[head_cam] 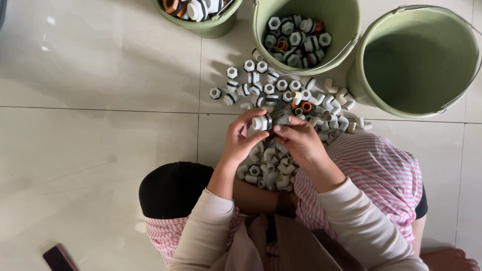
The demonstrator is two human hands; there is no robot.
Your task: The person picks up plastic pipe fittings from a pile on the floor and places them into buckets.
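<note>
My left hand (241, 138) holds a white plastic pipe fitting (260, 122) with a black ring at its end. My right hand (298, 138) meets it from the right, with its fingertips pinched on a dark grey part (280, 118) at the fitting's end. Both hands hover over a heap of white fittings (281, 98) spread on the tiled floor in front of my knees. More white elbow pieces (268, 173) lie between my legs.
Three green buckets stand at the top: a left bucket (211, 27) and a middle bucket (346, 30) with assembled fittings, and a large right bucket (416, 60) with nothing visible inside. A dark phone (59, 258) lies at the lower left on the floor.
</note>
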